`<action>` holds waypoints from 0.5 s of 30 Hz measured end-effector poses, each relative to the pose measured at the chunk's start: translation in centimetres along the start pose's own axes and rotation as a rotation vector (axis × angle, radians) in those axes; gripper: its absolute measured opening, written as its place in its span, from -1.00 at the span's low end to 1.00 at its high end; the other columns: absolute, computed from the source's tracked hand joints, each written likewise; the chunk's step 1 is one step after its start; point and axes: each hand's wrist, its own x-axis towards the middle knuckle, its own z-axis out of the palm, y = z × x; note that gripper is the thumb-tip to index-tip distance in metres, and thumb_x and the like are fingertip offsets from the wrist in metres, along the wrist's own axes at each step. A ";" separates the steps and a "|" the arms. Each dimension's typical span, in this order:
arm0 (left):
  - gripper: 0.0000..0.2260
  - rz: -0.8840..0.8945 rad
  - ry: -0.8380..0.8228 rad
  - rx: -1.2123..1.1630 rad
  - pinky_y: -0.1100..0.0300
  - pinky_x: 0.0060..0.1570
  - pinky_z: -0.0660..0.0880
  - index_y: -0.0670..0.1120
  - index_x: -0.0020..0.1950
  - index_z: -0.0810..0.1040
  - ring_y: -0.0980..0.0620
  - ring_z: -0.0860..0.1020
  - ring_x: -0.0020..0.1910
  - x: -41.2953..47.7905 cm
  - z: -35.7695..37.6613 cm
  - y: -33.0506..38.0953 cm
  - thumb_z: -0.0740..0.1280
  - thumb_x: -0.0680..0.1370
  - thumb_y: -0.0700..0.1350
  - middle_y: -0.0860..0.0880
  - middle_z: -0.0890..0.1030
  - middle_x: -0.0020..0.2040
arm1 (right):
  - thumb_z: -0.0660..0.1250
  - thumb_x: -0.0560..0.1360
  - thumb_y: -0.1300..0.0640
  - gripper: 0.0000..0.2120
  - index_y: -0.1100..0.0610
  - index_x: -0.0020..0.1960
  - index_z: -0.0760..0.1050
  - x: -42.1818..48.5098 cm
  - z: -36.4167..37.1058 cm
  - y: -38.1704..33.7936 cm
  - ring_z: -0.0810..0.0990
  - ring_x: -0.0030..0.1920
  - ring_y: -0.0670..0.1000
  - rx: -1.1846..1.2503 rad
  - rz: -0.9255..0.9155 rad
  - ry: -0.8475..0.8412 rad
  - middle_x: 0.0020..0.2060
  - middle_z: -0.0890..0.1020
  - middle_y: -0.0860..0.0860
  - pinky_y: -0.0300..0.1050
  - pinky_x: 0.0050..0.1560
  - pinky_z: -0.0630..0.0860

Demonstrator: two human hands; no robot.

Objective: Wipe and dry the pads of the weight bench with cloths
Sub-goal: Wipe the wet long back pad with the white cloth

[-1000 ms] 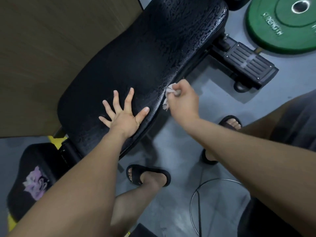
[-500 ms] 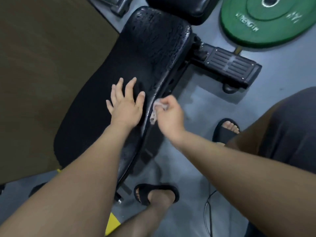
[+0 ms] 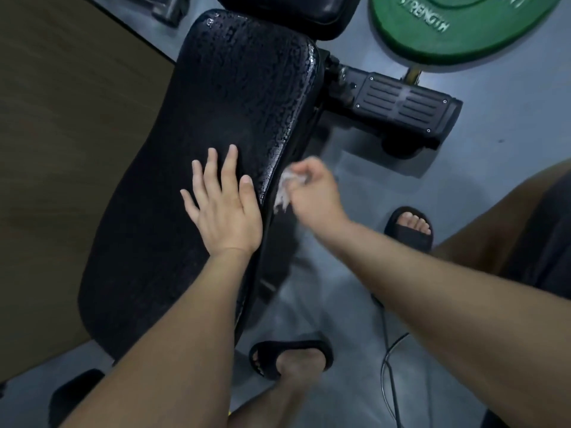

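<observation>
Cloth (image 3: 285, 189), small, pale and crumpled, is in the grip of the right hand (image 3: 315, 197): the fingers are curled round it, and only a little of it shows at the left of the fist. The hand holds it at the right side edge of the long black pad (image 3: 222, 97), about halfway along and a bit under the top face. The picture is blurred here, so I cannot tell if the cloth really touches the edge. Just to the left, the left hand (image 3: 222, 208) lies flat on the top of the same pad, palm down, its fingers straight and slightly apart, and it holds nothing. The far half of the pad and its right rim shine with many water drops, while the near half looks dull. At the far end a second black pad (image 3: 287, 13) comes next to it, cut by the frame. Right of that end a black ribbed foot plate (image 3: 401, 106) stands on the grey floor (image 3: 494, 143), and beyond it lies a green weight plate (image 3: 463, 29) with the word STRENGTH. A brown wooden panel (image 3: 61, 149) fills the left side. On the near floor stands a foot in a black sandal (image 3: 290, 350), a second sandal (image 3: 408, 230) is further right, and a thin cable (image 3: 386, 359) curves near right.
</observation>
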 end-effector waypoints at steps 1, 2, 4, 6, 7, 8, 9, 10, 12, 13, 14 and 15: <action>-0.53 0.004 0.003 -0.002 -0.24 0.59 -0.14 0.23 0.64 0.10 0.04 -0.08 0.66 0.0 0.1 0.0 0.00 0.71 0.12 0.14 0.06 0.67 | 0.25 0.52 0.35 -0.80 0.06 -0.15 0.41 1.6 -0.6 -1.0 0.58 -0.49 -0.09 0.051 -0.018 0.066 -0.45 0.58 0.00 -0.18 -0.41 0.50; -0.53 0.009 0.008 -0.002 -0.24 0.59 -0.14 0.23 0.64 0.10 0.04 -0.08 0.66 0.0 0.2 0.0 0.01 0.71 0.12 0.14 0.07 0.67 | 0.24 0.55 0.40 -0.78 0.10 -0.13 0.42 3.0 -1.1 -1.8 0.56 -0.50 -0.15 0.095 -0.027 0.117 -0.43 0.57 -0.01 -0.22 -0.41 0.50; -0.53 0.007 0.017 -0.002 -0.23 0.59 -0.13 0.23 0.64 0.11 0.03 -0.07 0.66 0.0 0.3 -0.1 0.01 0.70 0.11 0.13 0.07 0.67 | 0.24 0.58 0.39 -0.80 0.11 -0.10 0.42 3.4 -1.4 -2.7 0.57 -0.47 -0.16 0.139 -0.035 0.166 -0.39 0.59 -0.03 -0.21 -0.34 0.56; -0.52 0.005 0.019 -0.004 -0.24 0.59 -0.12 0.23 0.64 0.11 0.02 -0.05 0.66 0.1 0.4 -0.1 0.02 0.70 0.11 0.13 0.08 0.67 | 0.24 0.59 0.40 -0.78 0.09 -0.09 0.40 1.4 -0.7 -1.0 0.55 -0.47 -0.22 0.093 -0.006 0.096 -0.40 0.57 -0.07 -0.24 -0.32 0.54; -0.52 0.006 0.023 -0.001 -0.24 0.59 -0.11 0.23 0.64 0.12 0.01 -0.05 0.66 0.1 0.4 -0.1 0.02 0.70 0.11 0.12 0.09 0.67 | 0.24 0.58 0.39 -0.76 0.07 -0.10 0.39 -0.1 -0.2 0.4 0.53 -0.48 -0.25 0.042 0.029 0.021 -0.40 0.56 -0.08 -0.28 -0.33 0.49; -0.52 0.005 0.026 0.001 -0.25 0.59 -0.11 0.23 0.64 0.12 0.01 -0.05 0.66 0.0 0.4 -0.1 0.02 0.70 0.11 0.12 0.09 0.67 | 0.26 0.58 0.37 -0.74 0.03 -0.11 0.38 -1.6 0.4 1.9 0.53 -0.46 -0.27 -0.028 0.069 -0.064 -0.39 0.57 -0.09 -0.27 -0.30 0.47; -0.52 0.005 0.030 0.000 -0.25 0.58 -0.11 0.23 0.64 0.12 0.01 -0.04 0.66 0.0 0.4 -0.1 0.02 0.69 0.10 0.12 0.09 0.67 | 0.28 0.57 0.34 -0.74 0.00 -0.13 0.38 -2.7 0.7 3.1 0.55 -0.42 -0.24 -0.078 0.113 -0.145 -0.36 0.59 -0.08 -0.22 -0.27 0.49; -0.52 0.004 0.032 -0.002 -0.25 0.58 -0.11 0.23 0.64 0.13 0.01 -0.04 0.66 0.0 0.4 -0.1 0.03 0.69 0.10 0.12 0.10 0.67 | 0.30 0.56 0.31 -0.75 -0.02 -0.14 0.39 -3.2 0.8 3.5 0.59 -0.38 -0.17 -0.104 0.136 -0.200 -0.34 0.61 -0.04 -0.18 -0.24 0.52; -0.52 0.000 0.038 -0.008 -0.24 0.59 -0.11 0.23 0.64 0.13 0.01 -0.04 0.66 0.0 0.4 -0.1 0.03 0.69 0.10 0.12 0.10 0.67 | 0.28 0.54 0.38 -0.77 0.05 -0.11 0.43 -1.9 0.3 2.6 0.59 -0.41 -0.11 -0.040 0.159 -0.189 -0.34 0.60 0.05 -0.19 -0.31 0.54; -0.52 -0.001 0.042 -0.010 -0.24 0.59 -0.11 0.23 0.63 0.13 0.01 -0.03 0.66 0.0 0.4 -0.1 0.03 0.69 0.10 0.12 0.11 0.66 | 0.24 0.55 0.45 -0.78 0.14 -0.06 0.43 -0.7 -0.1 1.5 0.55 -0.48 -0.16 0.041 0.144 -0.137 -0.36 0.56 0.07 -0.24 -0.40 0.51; -0.52 -0.001 0.045 -0.010 -0.24 0.59 -0.11 0.24 0.63 0.13 0.01 -0.03 0.66 0.0 0.4 0.0 0.03 0.69 0.10 0.12 0.11 0.66 | 0.20 0.57 0.49 -0.79 0.20 -0.01 0.41 0.7 -0.6 0.2 0.52 -0.53 -0.19 0.143 0.134 -0.064 -0.38 0.53 0.07 -0.25 -0.44 0.51; -0.52 0.000 0.047 -0.008 -0.24 0.59 -0.10 0.24 0.63 0.14 0.01 -0.02 0.66 0.0 0.5 0.0 0.03 0.69 0.11 0.13 0.12 0.66 | 0.18 0.57 0.50 -0.80 0.23 0.02 0.39 1.8 -1.0 -1.0 0.53 -0.52 -0.17 0.244 0.110 -0.006 -0.37 0.53 0.06 -0.18 -0.39 0.57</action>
